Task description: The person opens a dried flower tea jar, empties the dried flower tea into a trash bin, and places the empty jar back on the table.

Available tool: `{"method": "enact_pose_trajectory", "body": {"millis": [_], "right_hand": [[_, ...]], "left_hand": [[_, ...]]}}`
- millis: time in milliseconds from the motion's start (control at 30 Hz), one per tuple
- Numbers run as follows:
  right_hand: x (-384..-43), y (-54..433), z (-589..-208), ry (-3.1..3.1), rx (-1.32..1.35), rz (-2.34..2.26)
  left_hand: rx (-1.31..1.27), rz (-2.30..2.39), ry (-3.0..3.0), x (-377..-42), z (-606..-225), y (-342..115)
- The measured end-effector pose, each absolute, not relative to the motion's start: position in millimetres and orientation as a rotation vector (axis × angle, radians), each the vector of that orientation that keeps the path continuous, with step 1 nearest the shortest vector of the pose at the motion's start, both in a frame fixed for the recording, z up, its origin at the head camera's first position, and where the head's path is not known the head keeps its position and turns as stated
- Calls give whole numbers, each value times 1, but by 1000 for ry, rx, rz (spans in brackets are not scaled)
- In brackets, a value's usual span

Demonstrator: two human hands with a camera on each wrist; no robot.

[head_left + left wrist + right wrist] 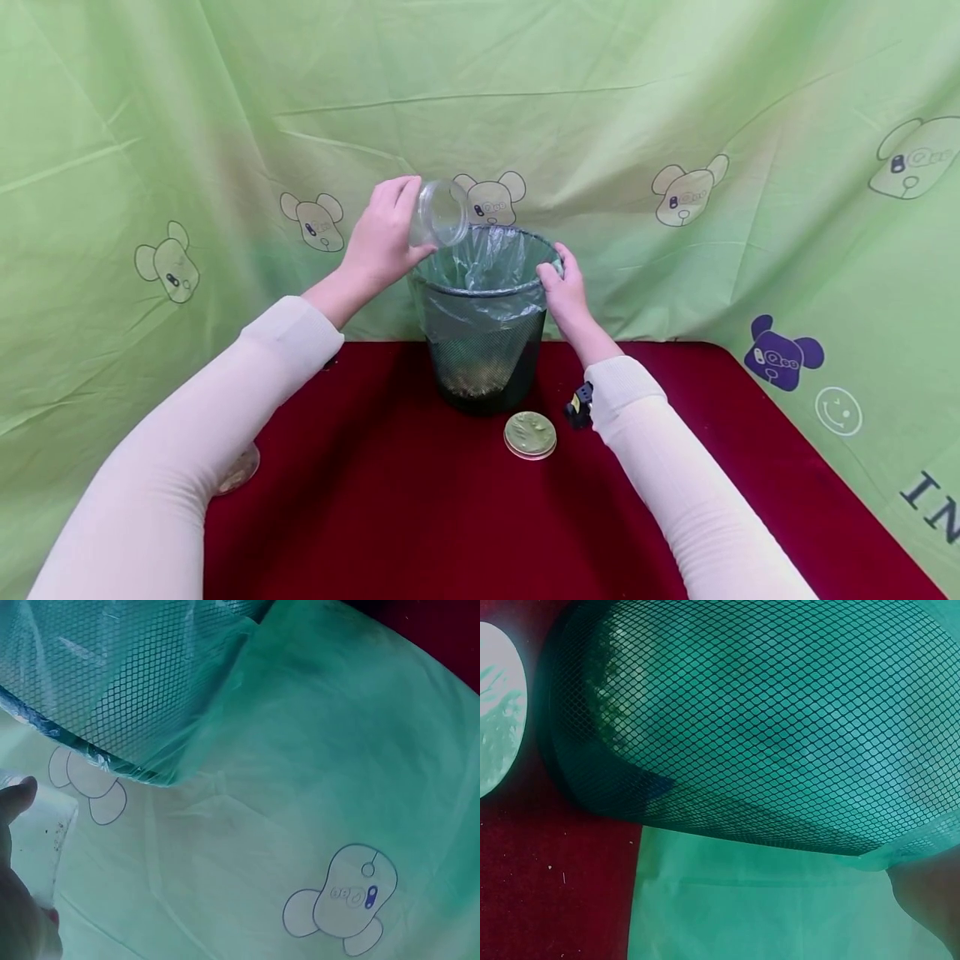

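My left hand grips a clear jar, tipped on its side with the mouth toward the right, above the left rim of a black mesh trash bin. A few dark specks cling inside the jar in the left wrist view. At the opposite side, my right hand holds the bin's rim, thumb on the near side. A thin translucent plastic bag lines the bin and folds over its edge. Pale and dark bits show through the mesh at the bottom.
A round metallic-looking lid lies on the dark red tablecloth in front of the bin. Another round item is partly hidden behind the left sleeve. A small black device shows beside the right sleeve. Green printed fabric hangs close behind.
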State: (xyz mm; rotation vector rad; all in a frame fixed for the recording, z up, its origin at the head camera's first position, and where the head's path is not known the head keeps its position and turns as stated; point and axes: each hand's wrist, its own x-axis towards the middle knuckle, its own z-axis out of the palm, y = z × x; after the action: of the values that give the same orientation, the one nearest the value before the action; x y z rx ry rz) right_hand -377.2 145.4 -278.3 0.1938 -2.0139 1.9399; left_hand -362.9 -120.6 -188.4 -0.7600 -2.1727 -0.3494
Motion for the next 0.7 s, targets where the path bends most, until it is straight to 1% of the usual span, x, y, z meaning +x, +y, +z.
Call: {"method": "enact_pose_trajectory", "body": {"millis": [300,700], "right_hand": [[-377,146,-279,-2015,195,1925],[-378,146,-279,-2010,196,1924]], "left_hand": [[-554,-770,-2263,-359,-192,-127],[-467,-1162,-2326,-349,-198,-141]]}}
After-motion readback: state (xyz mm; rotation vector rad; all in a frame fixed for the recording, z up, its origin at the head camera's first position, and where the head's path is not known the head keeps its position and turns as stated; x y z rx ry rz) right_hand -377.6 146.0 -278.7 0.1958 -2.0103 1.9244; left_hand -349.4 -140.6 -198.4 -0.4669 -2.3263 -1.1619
